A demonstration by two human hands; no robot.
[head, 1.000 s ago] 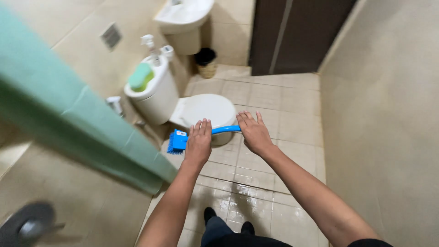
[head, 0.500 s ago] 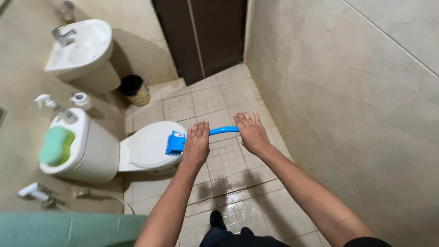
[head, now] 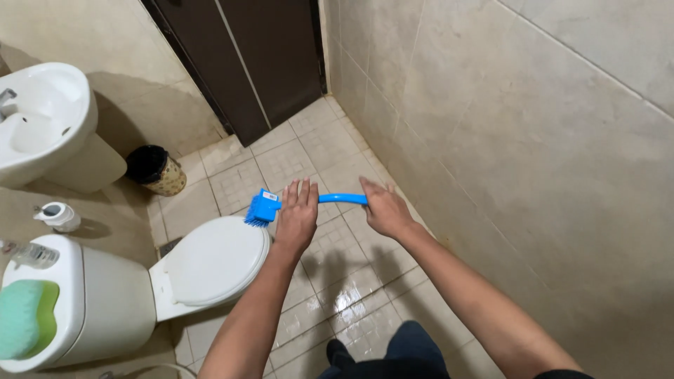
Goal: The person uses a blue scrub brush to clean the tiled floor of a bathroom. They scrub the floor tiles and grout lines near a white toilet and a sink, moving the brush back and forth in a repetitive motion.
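At far left, white sink (head: 38, 119), green sponge (head: 27, 326) on toilet (head: 203, 263); above closed lid, blue brush (head: 265, 206), bristle head left, held level over wet tiled floor (head: 351, 288); left hand (head: 298, 214) and right hand (head: 382, 209) both wrapped over its handle, backs up, fingers curled down

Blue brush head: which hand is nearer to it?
Left. The left hand lies on the handle right beside the blue brush head; the right hand is at the handle's far end.
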